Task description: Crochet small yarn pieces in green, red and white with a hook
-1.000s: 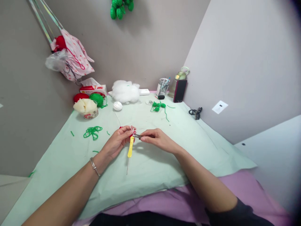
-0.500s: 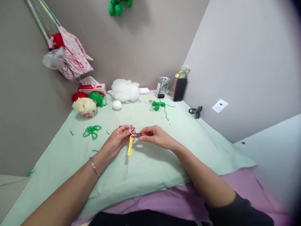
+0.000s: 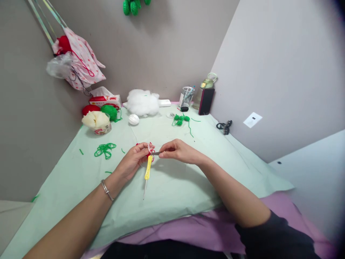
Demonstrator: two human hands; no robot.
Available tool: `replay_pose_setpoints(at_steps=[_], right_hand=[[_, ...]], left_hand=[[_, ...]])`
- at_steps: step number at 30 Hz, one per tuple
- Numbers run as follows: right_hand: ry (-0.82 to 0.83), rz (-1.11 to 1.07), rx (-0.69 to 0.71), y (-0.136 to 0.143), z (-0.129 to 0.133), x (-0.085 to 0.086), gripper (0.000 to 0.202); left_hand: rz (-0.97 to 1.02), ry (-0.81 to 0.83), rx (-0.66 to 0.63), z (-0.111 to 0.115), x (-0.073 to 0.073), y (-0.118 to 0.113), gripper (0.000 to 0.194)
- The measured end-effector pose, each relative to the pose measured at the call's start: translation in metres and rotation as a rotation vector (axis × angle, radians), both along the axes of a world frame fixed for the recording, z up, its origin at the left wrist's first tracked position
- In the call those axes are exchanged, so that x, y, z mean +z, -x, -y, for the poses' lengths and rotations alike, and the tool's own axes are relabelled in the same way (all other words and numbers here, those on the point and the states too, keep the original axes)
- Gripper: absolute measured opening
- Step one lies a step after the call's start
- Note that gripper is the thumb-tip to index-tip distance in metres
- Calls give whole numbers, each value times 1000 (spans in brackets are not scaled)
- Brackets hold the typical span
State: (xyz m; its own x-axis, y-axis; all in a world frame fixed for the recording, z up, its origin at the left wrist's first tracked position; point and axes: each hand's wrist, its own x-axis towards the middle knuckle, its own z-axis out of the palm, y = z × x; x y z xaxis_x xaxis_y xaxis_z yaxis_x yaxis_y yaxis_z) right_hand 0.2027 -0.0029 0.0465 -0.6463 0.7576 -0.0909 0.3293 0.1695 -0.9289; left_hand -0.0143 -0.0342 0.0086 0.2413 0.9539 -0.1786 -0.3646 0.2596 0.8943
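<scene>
My left hand (image 3: 133,161) pinches a small bundle of red yarn (image 3: 148,155) with a strand of white yarn (image 3: 149,148) over it; the fingers hide much of it. Just below those fingertips a crochet hook (image 3: 148,169) with a yellow handle hangs, its metal shaft slanting down. My right hand (image 3: 179,151) is closed around small scissors (image 3: 155,153); only their grey blades show, pointing left at the red and white yarn. A thin white thread leads back from my left hand to a white yarn ball (image 3: 133,119).
Loose green yarn (image 3: 105,150) lies to the left. Behind stand a lined bowl (image 3: 101,126), a green yarn ball (image 3: 109,111), a tissue box (image 3: 111,100), white stuffing (image 3: 142,103), a pen cup (image 3: 187,96), a phone (image 3: 206,101) and green crocheted pieces (image 3: 180,120). A hair clip (image 3: 226,127) lies right.
My right hand has turned slightly, so the scissors show only a narrow strip of blade and their handle is hidden. The hanging crochet hook has swung a little left.
</scene>
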Motion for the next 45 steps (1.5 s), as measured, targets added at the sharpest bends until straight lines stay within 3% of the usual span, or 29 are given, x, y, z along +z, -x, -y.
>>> replay_pose_setpoints(at_steps=[7,11,13,15,17,20,22,25,31,36,40,42,45], right_hand=[[-30,-78,-140,-18,3,0,44],[-425,311,-504,-46,9,-6,35],[-606,432,-622,-52,19,-14,33],[-889,487,-561,-46,35,-21,43],[-1055,398,-363,-31,54,-26,54],[-1251,305,-210,-3,80,-25,44],[-1326,224,-200,9,91,-22,40],[-1248,73,-318,17,98,-19,39],[-838,-245,-481,21,108,-21,15],[-297,-497,-601,24,115,-26,5],[72,-673,-593,21,113,-32,17],[117,-701,-571,20,113,-35,18],[52,-691,-560,19,115,-35,16]], left_hand=[[23,25,-17,1,4,0,23],[59,39,4,2,5,0,20],[80,47,23,5,5,-2,18],[92,54,45,10,7,-8,18],[98,60,62,17,10,-17,19],[112,69,76,33,15,-30,23],[126,80,68,45,18,-36,24],[147,90,64,64,23,-40,28],[149,77,86,86,21,-43,43],[130,73,97,91,15,-42,43],[99,44,82,92,14,-41,53],[75,31,79,93,14,-41,59],[35,6,71,91,15,-41,63]])
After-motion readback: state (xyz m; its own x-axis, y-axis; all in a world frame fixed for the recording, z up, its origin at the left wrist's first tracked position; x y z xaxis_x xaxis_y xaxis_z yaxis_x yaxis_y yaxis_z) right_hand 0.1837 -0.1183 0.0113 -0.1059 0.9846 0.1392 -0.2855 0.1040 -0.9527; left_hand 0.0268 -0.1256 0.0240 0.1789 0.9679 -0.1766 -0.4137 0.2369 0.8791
